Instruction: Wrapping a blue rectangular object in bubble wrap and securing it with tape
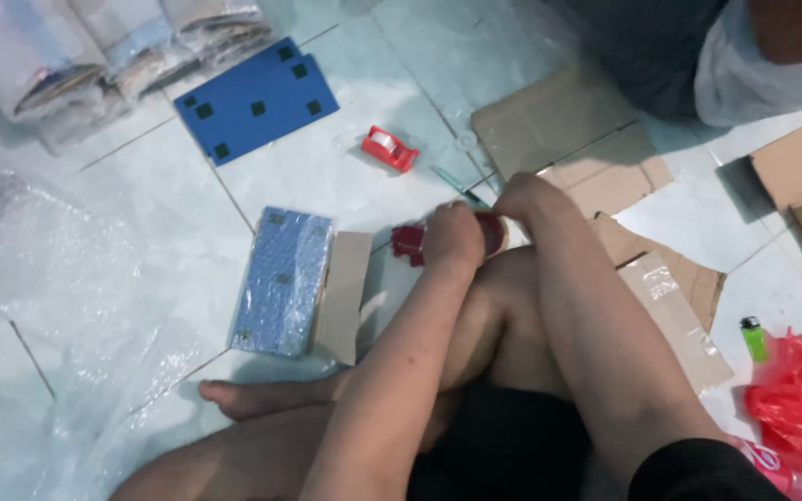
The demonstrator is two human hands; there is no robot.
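From my feed, the biggest thing is the sheet of clear bubble wrap (pixel 58 269) spread over the tiled floor (pixel 327 167), well off to the left of my left hand (pixel 452 237). Flattened cardboard pieces (pixel 605 176) lie just beyond and to the right of my right hand (pixel 526 197). A blue panel with black pads (pixel 257 97) sits far ahead and left of both hands. Nearer, just left of my left hand, a blue panel wrapped in bubble wrap (pixel 282 280) rests on a cardboard flap (pixel 345 292).

I judge the step in hand to be drawing tape off the roll. My left hand is curled closed over a tape roll with a red dispenser (pixel 408 243), low on the floor just ahead of my knee. My right hand is pinched together at the fingertips, right beside the left; I cannot tell whether it pinches the tape end or the thin green-handled tool (pixel 452 181) poking out ahead of it.

A small red tape cutter (pixel 389 147) lies ahead and left of the hands. A green lighter (pixel 753 339) lies well right of my right arm, beside a red plastic bag (pixel 800 390).

The next move, I think, calls for a firm grip on the roll and a steady pull toward the wrapped panel
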